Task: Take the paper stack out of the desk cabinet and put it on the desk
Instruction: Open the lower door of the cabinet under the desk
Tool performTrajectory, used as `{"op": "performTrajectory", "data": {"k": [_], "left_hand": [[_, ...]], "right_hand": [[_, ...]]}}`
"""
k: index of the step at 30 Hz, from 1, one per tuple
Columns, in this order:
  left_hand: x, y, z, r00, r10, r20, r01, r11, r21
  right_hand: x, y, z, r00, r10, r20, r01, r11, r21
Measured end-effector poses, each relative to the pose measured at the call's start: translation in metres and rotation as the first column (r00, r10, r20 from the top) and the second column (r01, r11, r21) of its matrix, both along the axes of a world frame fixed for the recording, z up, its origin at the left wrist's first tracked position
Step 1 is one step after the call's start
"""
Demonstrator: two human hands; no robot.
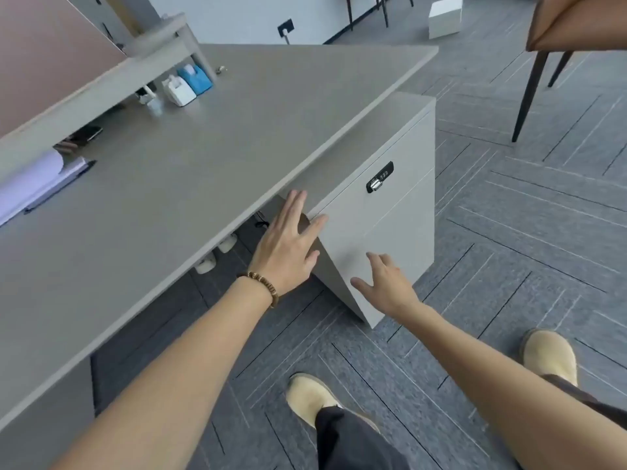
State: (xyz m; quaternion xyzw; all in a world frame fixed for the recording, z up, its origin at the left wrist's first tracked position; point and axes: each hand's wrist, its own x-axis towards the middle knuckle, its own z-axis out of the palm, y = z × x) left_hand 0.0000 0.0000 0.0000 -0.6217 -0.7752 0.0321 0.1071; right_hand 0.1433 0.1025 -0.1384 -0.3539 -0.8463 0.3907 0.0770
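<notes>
A grey desk cabinet (390, 215) stands under the right end of the grey desk (203, 157), its drawers closed and a black combination lock (380, 177) on its front. My left hand (288, 242), with a bead bracelet at the wrist, is spread with its fingers against the cabinet's upper left corner, just below the desk edge. My right hand (386, 283) is open with fingers apart at the lower left part of the cabinet front. Neither hand holds anything. No paper stack from the cabinet is visible; its inside is hidden.
White papers with a pen (37, 184) lie at the desk's left edge. A white and a blue tape dispenser (188, 84) sit under a raised shelf (101, 83). A brown chair (573, 25) stands at the far right, a white box (445, 16) on the carpet behind.
</notes>
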Motion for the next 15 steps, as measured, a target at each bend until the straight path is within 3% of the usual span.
{"op": "performTrajectory", "data": {"k": [9,15], "left_hand": [[-0.023,0.033,-0.019,0.989,-0.069,-0.131,0.067,0.998,-0.017],[-0.032,0.042,-0.028,0.980,-0.088,-0.179,0.094,0.995,0.028]], "right_hand": [[-0.048,0.000,-0.052,0.929,-0.236,-0.286,0.199,0.968,-0.152],[-0.067,0.001,-0.072,0.890,-0.303,-0.341,0.266,0.952,-0.150]]}}
